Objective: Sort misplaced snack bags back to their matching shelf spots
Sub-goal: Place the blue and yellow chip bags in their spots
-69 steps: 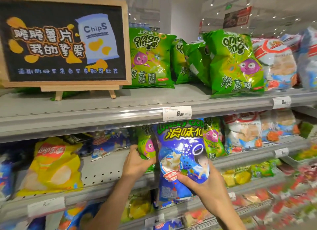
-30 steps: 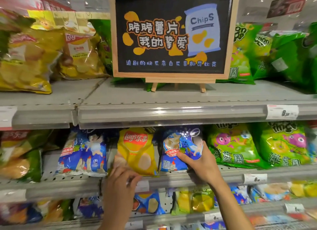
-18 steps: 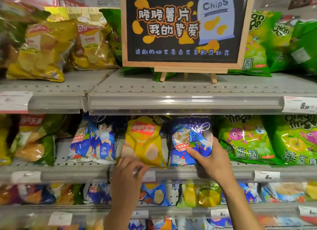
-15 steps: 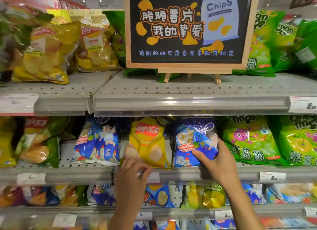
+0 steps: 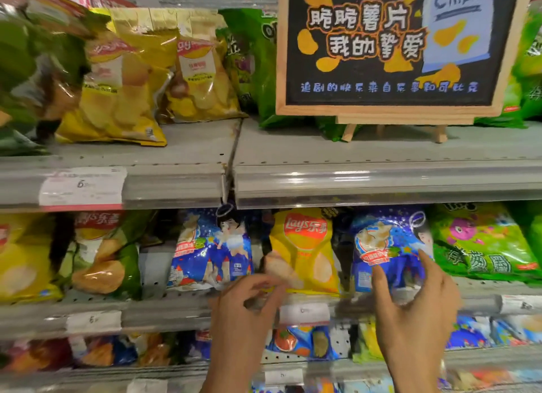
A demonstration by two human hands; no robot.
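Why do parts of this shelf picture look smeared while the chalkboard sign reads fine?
Head view: the chalkboard sign is fairly sharp; the left hand and right hand are motion-blurred, as are the green bags at far left; glare streaks the upper shelf rail; the wide lens bows the edges.

At centre right of the frame, the right hand (image 5: 416, 307) touches a blue snack bag (image 5: 387, 246) with spread fingers; the left hand (image 5: 246, 304) curls beneath a yellow bag (image 5: 305, 252).

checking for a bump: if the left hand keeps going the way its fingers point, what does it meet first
Probably the yellow Lay's chip bag: the left hand reaches up and right toward its lower edge on the grey metal shelf. Blur hides whether they touch.
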